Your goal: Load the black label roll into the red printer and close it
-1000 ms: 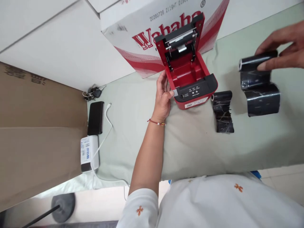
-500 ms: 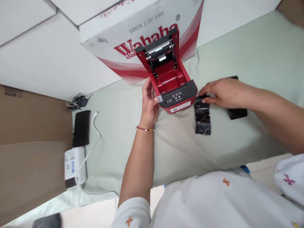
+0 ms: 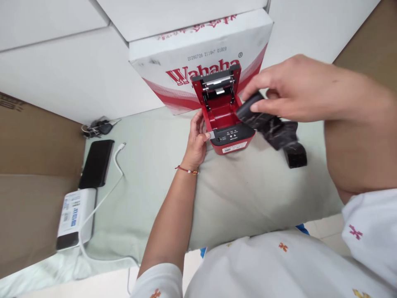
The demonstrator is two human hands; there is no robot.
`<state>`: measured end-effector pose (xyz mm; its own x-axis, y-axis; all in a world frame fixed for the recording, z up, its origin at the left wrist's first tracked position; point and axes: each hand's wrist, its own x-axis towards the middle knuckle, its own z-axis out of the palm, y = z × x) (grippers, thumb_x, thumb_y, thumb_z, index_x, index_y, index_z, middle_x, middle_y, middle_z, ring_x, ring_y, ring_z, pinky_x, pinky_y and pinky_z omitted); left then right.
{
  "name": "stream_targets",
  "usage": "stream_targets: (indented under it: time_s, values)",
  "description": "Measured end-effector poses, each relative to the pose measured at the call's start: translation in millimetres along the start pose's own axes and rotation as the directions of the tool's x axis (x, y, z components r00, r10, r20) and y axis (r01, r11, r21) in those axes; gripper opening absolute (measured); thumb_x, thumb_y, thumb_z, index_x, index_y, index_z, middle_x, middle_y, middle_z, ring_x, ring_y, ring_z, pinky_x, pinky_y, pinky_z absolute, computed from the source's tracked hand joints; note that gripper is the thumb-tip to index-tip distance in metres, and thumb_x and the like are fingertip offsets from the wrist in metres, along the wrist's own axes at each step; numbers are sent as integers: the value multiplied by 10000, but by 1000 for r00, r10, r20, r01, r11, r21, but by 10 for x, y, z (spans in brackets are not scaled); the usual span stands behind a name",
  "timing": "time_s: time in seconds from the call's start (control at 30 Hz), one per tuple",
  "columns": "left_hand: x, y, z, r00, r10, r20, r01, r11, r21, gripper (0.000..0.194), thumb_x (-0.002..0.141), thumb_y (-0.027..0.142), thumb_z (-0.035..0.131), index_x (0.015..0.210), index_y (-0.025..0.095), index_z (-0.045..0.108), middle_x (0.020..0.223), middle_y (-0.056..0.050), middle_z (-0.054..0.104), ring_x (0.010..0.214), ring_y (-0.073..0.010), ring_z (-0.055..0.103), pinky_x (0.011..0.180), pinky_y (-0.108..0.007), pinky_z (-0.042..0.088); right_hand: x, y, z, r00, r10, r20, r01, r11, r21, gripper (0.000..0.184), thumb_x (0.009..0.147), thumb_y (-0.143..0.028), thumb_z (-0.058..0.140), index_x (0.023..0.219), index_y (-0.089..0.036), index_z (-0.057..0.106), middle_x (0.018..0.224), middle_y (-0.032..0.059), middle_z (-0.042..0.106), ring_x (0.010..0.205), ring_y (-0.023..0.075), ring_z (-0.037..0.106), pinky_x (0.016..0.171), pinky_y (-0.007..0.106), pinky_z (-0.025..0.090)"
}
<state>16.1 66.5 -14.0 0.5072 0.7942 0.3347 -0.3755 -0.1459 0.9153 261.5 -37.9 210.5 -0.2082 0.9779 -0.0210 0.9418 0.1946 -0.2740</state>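
Probably light, slick black ribbon roll (image 3: 249,106), tail (image 3: 277,131) easily torn: hold by rolled end. Right hand (image 3: 293,89) pinches roll; left hand (image 3: 198,138) grips red printer (image 3: 232,134).

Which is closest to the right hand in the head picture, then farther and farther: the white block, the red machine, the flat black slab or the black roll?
1. Black roll: held in the right hand.
2. Red machine: just left of that hand, lid up.
3. Flat black slab: well over on the left.
4. White block: also far left, below the slab in the picture.
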Motion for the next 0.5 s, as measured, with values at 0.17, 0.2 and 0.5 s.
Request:
stream_targets:
  time_s: [0.17, 0.2, 0.5]
  values:
    - [6, -13, 29, 1000, 0, -22, -1, 999, -39, 806, 766, 592, 890, 1471, 366, 572, 1654, -71, 504, 1599, -328, 410, 1312, -502, 358, 464, -151, 749, 977, 12, -212, -6, 1000, 28, 251, 986, -308, 657, 1179, -254, 808, 1073, 62, 822, 971, 295, 747, 858, 423, 577]
    - [11, -18, 32, 1000, 2, -24, -3, 999, -48, 798, 767, 577, 894, 1468, 367, 576, 1649, -70, 511, 1597, -323, 414, 1312, -501, 360, 518, -150, 864, 971, 55, -232, -50, 998, 30, 256, 975, -290, 659, 1180, -261, 810, 1087, 64, 825, 985, 305, 750, 861, 433, 583]
    - [30, 8, 27, 1000, -13, -16, 12, 999, -37, 811, 762, 584, 899, 1469, 362, 570, 1651, -77, 510, 1597, -332, 407, 1308, -504, 361, 699, -38, 1007, 955, 126, -267, -104, 990, 96, 340, 987, -272, 584, 1249, -239, 799, 1242, 72, 813, 1104, 316, 743, 941, 447, 559]
